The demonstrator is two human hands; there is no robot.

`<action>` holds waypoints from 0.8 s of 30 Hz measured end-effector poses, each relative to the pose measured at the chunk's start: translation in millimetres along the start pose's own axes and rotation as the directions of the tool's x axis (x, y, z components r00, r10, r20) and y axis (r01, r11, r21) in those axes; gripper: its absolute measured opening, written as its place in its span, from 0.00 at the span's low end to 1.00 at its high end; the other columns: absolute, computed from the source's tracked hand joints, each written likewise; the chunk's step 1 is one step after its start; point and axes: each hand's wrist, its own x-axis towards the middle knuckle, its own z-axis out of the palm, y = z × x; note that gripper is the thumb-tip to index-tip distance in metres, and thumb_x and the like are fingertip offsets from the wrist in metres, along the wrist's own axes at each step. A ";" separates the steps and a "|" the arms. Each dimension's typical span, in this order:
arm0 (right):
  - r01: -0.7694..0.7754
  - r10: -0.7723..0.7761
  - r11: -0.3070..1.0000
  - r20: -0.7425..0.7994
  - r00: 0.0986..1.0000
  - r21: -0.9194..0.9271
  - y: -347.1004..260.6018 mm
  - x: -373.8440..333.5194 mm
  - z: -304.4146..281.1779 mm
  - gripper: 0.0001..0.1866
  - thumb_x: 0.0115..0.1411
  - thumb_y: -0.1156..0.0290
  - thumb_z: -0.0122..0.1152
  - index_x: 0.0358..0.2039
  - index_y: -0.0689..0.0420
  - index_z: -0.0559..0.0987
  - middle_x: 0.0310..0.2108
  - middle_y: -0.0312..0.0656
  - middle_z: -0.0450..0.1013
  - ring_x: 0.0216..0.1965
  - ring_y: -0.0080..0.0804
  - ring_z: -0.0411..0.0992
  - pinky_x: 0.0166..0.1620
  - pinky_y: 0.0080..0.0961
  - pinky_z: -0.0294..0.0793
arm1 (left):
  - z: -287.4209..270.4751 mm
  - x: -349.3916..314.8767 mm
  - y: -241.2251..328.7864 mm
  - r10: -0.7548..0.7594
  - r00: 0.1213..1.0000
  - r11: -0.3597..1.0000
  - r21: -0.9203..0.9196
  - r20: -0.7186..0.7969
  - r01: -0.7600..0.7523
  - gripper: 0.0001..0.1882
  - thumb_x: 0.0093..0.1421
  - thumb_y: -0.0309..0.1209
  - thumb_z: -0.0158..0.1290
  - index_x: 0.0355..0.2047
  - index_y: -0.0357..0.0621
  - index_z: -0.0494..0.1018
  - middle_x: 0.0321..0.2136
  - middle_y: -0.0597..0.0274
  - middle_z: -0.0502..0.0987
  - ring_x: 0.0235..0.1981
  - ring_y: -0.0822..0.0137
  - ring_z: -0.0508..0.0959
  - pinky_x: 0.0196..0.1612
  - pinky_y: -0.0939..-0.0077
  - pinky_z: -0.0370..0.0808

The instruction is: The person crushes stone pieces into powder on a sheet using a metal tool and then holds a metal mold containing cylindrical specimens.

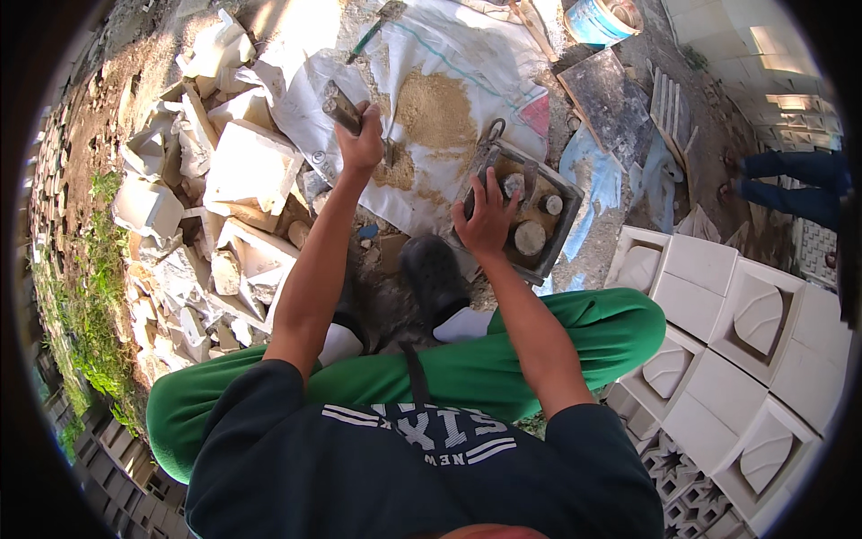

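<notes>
My left hand (361, 144) is closed around a hammer with a thick, grey, block-like head (341, 106), held above a white woven sheet (422, 45). Most of the handle is hidden in the fist. Fingers spread, my right hand (486, 216) lies over the near left side of a dark rectangular mould box (564, 235). Inside the box are several round, pale, sandy-topped pieces, among them a wide one (530, 238) and a smaller one (552, 205). A dark bar (470, 194) shows under the fingertips, and a metal loop (495, 131) stands at the box's far corner.
Broken white blocks (256, 166) are heaped at the left. A sand patch (437, 110) and a green-handled tool (364, 43) lie on the sheet. Patterned white blocks (723, 310) stand at the right, a blue bucket (600, 24) at the far right. Another person's legs (790, 178) show at the right rim.
</notes>
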 end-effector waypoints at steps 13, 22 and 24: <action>-0.007 0.008 1.000 0.037 0.999 -0.031 1.3 -5.4 0.5 0.29 0.52 0.57 0.54 0.55 0.51 0.65 0.61 0.48 0.55 0.59 0.41 0.60 0.61 0.62 0.40 | 11.4 -6.3 12.2 -0.046 0.999 0.999 -0.024 0.028 0.047 0.16 0.58 0.27 0.44 0.13 0.45 0.59 0.10 0.74 0.56 0.11 0.81 0.56 0.14 0.81 0.51; -0.016 0.016 1.000 0.024 1.000 -0.008 0.7 -2.5 0.3 0.29 0.52 0.58 0.54 0.55 0.52 0.66 0.60 0.48 0.56 0.58 0.41 0.61 0.62 0.61 0.40 | 15.8 -12.8 16.9 -0.034 0.998 0.999 -0.040 0.053 0.036 0.17 0.57 0.31 0.48 0.13 0.41 0.62 0.10 0.73 0.58 0.15 0.81 0.57 0.17 0.77 0.51; -0.012 0.012 1.000 0.026 1.000 0.004 -1.5 -3.0 1.5 0.29 0.52 0.58 0.54 0.55 0.52 0.66 0.60 0.48 0.57 0.58 0.41 0.61 0.61 0.61 0.40 | 12.1 -14.2 -0.2 -0.016 0.998 0.999 0.035 0.059 0.014 0.17 0.57 0.31 0.48 0.13 0.41 0.62 0.10 0.73 0.58 0.15 0.81 0.56 0.17 0.77 0.51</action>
